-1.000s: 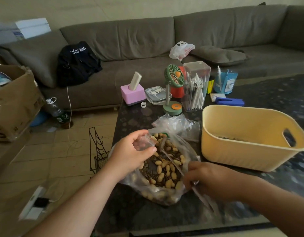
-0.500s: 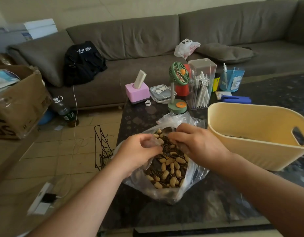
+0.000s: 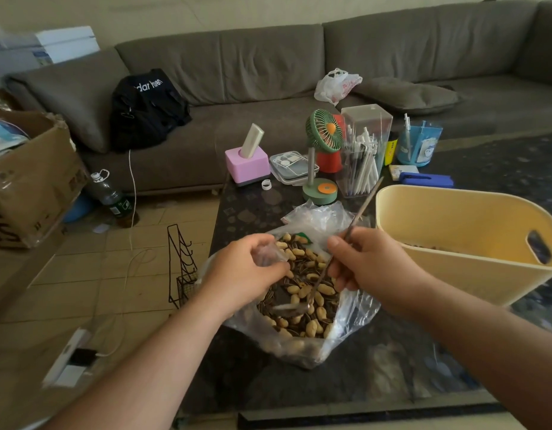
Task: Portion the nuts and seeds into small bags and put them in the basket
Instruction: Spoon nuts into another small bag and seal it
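Note:
A large clear plastic bag (image 3: 352,318) lies open on the dark table, full of peanuts and striped sunflower seeds (image 3: 302,290). My left hand (image 3: 247,274) holds a small clear bag (image 3: 268,252) over the left side of the pile. My right hand (image 3: 364,259) grips a long metal spoon (image 3: 318,283) by its handle, with the bowl down in the nuts and seeds. The yellow basket (image 3: 448,249) stands to the right, with a little dark content at its bottom.
Behind the big bag lie more clear bags (image 3: 318,215), a green desk fan (image 3: 322,150), a clear box of pens (image 3: 363,150), a pink tissue box (image 3: 247,162) and a blue stapler (image 3: 426,180). The table's left edge drops to the floor with a wire rack (image 3: 181,265).
My right hand moved from the table's front edge up over the big bag and now holds a spoon dipped into the nuts. My left hand stays with the small bag.

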Available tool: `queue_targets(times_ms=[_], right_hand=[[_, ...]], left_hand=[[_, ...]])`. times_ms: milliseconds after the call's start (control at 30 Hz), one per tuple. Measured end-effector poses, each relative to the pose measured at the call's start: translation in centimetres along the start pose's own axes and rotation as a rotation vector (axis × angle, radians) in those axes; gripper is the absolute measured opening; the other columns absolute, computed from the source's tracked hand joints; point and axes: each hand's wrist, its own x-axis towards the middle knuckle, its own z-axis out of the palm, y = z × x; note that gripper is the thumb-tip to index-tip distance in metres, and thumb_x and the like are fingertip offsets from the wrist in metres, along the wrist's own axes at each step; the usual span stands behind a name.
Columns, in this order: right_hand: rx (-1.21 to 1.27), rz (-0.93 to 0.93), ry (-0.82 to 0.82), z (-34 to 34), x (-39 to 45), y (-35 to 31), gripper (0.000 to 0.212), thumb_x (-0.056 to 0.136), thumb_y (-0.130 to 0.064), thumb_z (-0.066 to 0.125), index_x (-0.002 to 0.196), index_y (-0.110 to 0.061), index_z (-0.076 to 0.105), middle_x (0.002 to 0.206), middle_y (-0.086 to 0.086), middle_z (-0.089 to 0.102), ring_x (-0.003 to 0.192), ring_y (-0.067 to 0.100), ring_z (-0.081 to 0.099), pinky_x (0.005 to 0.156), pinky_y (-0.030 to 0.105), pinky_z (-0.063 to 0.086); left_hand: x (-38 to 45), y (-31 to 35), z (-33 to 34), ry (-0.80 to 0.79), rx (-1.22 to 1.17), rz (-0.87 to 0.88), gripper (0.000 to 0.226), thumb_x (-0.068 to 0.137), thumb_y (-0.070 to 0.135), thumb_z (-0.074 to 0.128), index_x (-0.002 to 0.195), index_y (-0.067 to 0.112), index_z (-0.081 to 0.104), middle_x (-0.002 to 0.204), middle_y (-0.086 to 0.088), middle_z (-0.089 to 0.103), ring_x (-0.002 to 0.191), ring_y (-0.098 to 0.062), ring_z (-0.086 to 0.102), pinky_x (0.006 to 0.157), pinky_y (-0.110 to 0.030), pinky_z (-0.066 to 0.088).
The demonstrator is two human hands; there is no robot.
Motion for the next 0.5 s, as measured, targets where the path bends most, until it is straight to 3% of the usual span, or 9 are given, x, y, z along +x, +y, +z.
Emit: queue_targets(times_ms=[167, 300, 500], right_hand=[[-0.002, 0.095, 0.052, 1.0, 0.1, 1.9, 0.023, 0.105, -0.032, 0.060, 0.100, -0.010, 0.067, 0.073, 0.007, 0.075, 0.057, 0.015, 0.069, 0.054, 0.019, 0.053], [-0.083, 0.019, 0.183, 0.2, 0.2, 2.2, 0.019, 0.104, -0.035, 0.061, 0.100, -0.017, 0.067, 0.075, 0.004, 0.076, 0.062, 0.015, 0.072, 0.060, 0.026, 0.057], [-0.182, -0.128, 0.250, 0.1, 0.2, 2.5, 0.009, 0.104, -0.035, 0.061, 0.098, -0.028, 0.064, 0.076, -0.007, 0.075, 0.066, 0.006, 0.071, 0.066, 0.026, 0.058]], left_hand=[[0.0, -0.1, 0.1, -0.013, -0.017, 0.007, 0.068, 0.078, 0.060, 0.084, 0.141, 0.048, 0.060, 0.123, 0.026, 0.065, 0.111, 0.002, 0.064, 0.095, -0.032, 0.058], [0.2, -0.2, 0.3, -0.053, -0.052, -0.007, 0.069, 0.080, 0.059, 0.083, 0.143, 0.045, 0.060, 0.125, 0.024, 0.064, 0.115, -0.001, 0.062, 0.098, -0.036, 0.057], [0.6, -0.6, 0.5, -0.085, -0.119, -0.029, 0.064, 0.083, 0.054, 0.084, 0.142, 0.043, 0.061, 0.124, 0.020, 0.068, 0.115, -0.001, 0.062, 0.087, -0.026, 0.051]])
